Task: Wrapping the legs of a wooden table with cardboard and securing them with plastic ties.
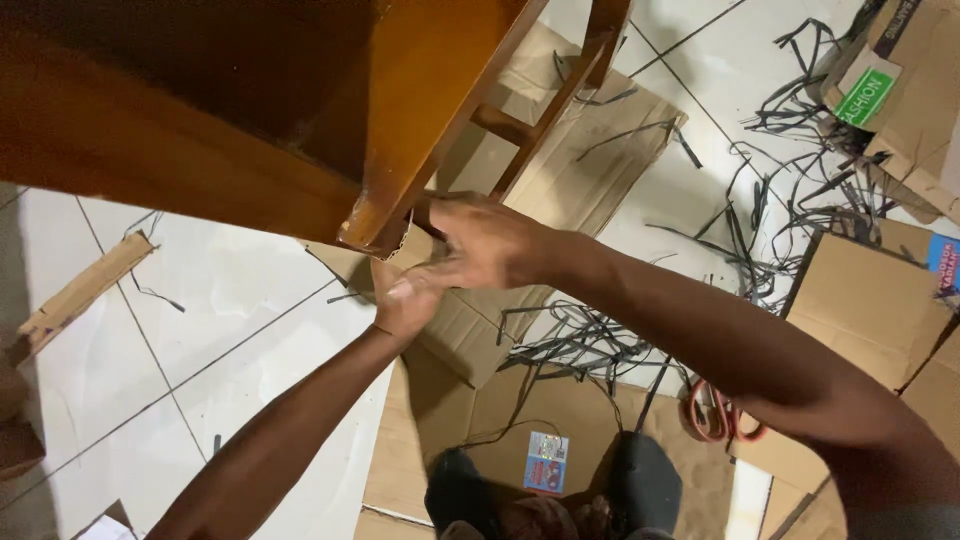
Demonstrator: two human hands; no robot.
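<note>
down at the bottom, the person's dark-socked feet (545, 495) stand on flattened cardboard (470, 420) with a small colourful sticker (546, 462), and orange-handled scissors (718, 415) lie just to the right. moving up, both forearms reach in. the left hand (405, 298) is curled narrow, fingers pinched at a scrap of cardboard (408, 240) right under the corner of the wooden chair (300, 120). the right hand (490, 240) comes over the top, fingers closed down on the same spot, touching the left; what exactly each grips is hidden by the fingers. the chair tilts above, its glossy orange-brown corner meeting the hands. beyond, a folded cardboard box (590, 150) lies on the white tile floor (200, 300), dark strips (790, 190) scattered to the right, more boxes (900, 90) at the far corner.
</note>
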